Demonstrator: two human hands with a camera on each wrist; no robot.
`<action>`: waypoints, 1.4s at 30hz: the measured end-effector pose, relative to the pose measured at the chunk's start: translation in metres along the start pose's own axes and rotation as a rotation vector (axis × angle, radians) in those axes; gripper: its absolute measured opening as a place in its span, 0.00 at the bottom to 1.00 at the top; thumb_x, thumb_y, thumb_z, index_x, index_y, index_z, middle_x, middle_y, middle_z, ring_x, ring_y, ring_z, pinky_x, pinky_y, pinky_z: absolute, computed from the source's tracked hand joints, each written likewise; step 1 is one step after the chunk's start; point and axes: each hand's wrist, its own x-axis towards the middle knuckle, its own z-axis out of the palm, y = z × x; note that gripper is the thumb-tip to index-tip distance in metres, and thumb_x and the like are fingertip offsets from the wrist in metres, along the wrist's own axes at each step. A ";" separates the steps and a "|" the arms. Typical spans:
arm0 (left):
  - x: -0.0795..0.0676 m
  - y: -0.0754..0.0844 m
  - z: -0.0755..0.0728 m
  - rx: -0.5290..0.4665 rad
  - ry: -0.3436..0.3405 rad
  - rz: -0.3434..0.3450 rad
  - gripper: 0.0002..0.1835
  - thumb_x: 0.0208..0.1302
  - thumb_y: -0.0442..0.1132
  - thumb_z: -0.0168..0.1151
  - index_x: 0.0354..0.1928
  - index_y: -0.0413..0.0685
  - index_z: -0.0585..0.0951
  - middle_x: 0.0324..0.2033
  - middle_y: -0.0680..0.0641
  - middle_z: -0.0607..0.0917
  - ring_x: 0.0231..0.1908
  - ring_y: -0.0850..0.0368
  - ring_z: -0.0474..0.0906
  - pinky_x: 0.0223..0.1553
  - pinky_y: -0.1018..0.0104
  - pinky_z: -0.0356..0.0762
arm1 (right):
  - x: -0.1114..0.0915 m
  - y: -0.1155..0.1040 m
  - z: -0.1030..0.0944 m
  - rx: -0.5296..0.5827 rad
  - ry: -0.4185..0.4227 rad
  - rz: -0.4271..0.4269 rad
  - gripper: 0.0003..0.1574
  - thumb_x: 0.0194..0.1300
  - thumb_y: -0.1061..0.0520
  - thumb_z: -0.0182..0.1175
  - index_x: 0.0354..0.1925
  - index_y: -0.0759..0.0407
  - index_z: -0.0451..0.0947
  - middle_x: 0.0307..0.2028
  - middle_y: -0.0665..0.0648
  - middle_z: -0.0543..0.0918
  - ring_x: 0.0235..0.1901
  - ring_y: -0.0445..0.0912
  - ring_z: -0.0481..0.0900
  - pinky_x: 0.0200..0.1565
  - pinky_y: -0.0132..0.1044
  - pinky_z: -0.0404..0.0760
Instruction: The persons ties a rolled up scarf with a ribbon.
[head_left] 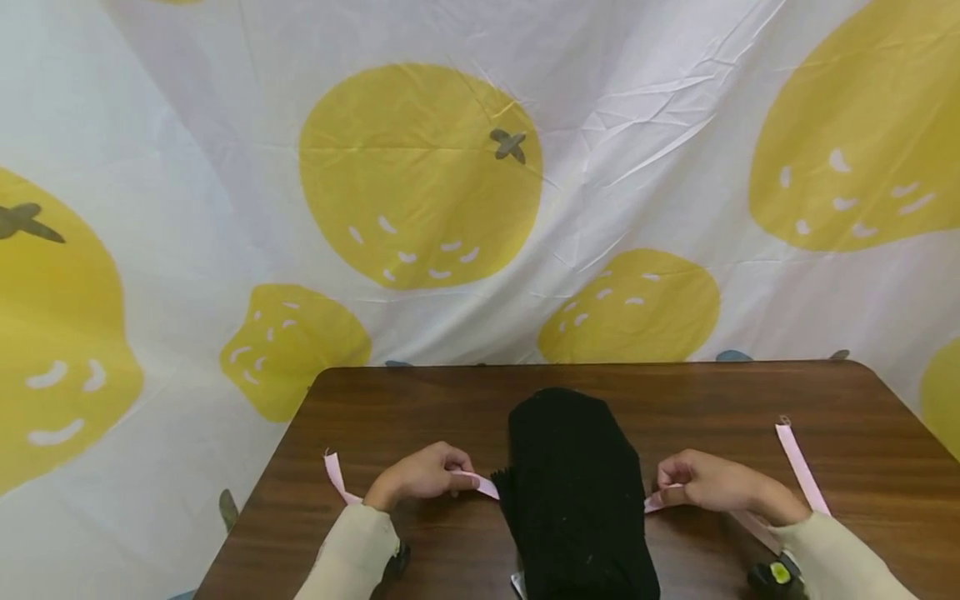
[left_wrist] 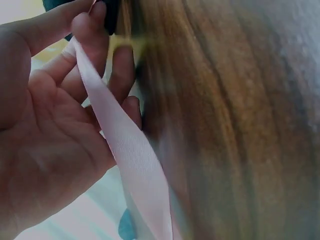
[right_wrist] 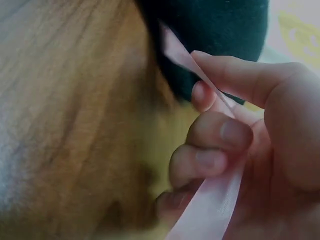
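Note:
A black cloth bundle (head_left: 577, 500), long and rounded at its far end, lies near the middle of the table. Pink ribbon (head_left: 486, 486) comes out at both its left and right sides; the part at the bundle is hidden. On the left side my left hand (head_left: 431, 472) pinches the ribbon between thumb and fingertips. My right hand (head_left: 708, 482) pinches the ribbon on the other side, close to the cloth. Both wrist views show the ribbon running across the palm, slightly twisted. Whether it is one continuous length I cannot tell.
The brown wood-grain table (head_left: 442, 408) has rounded far corners. Behind it hangs a white curtain (head_left: 225, 167) printed with yellow fruit. The ribbon's frayed right tail (head_left: 802, 467) extends past my right wrist. A pale object (head_left: 517, 585) peeks from under the bundle's near left edge.

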 end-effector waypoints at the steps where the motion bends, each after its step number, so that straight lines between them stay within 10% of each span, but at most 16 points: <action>1: 0.000 0.001 0.000 -0.009 0.008 0.005 0.12 0.66 0.44 0.65 0.28 0.44 0.83 0.19 0.55 0.75 0.21 0.63 0.69 0.24 0.70 0.67 | -0.001 -0.002 -0.001 -0.003 -0.002 0.012 0.19 0.69 0.64 0.58 0.23 0.70 0.65 0.22 0.43 0.65 0.24 0.32 0.65 0.24 0.29 0.63; 19: -0.005 0.012 -0.007 -0.121 0.002 0.060 0.10 0.68 0.41 0.63 0.32 0.42 0.84 0.22 0.51 0.76 0.25 0.59 0.73 0.29 0.67 0.74 | -0.009 -0.021 -0.017 -0.031 -0.100 0.088 0.22 0.70 0.59 0.57 0.22 0.72 0.74 0.17 0.42 0.70 0.16 0.30 0.59 0.17 0.27 0.54; 26: -0.004 0.012 -0.007 -0.136 -0.007 0.066 0.10 0.69 0.42 0.62 0.32 0.43 0.84 0.21 0.55 0.75 0.24 0.62 0.72 0.29 0.69 0.74 | -0.006 -0.024 -0.019 0.018 -0.152 -0.029 0.16 0.71 0.64 0.52 0.26 0.70 0.77 0.15 0.68 0.59 0.16 0.29 0.59 0.16 0.28 0.55; 42: -0.001 0.038 -0.005 -0.225 0.029 0.120 0.09 0.69 0.40 0.62 0.35 0.43 0.84 0.22 0.52 0.73 0.26 0.64 0.66 0.30 0.72 0.65 | -0.001 -0.039 -0.023 0.060 -0.128 -0.078 0.16 0.75 0.63 0.49 0.31 0.70 0.77 0.14 0.66 0.57 0.15 0.30 0.58 0.16 0.31 0.58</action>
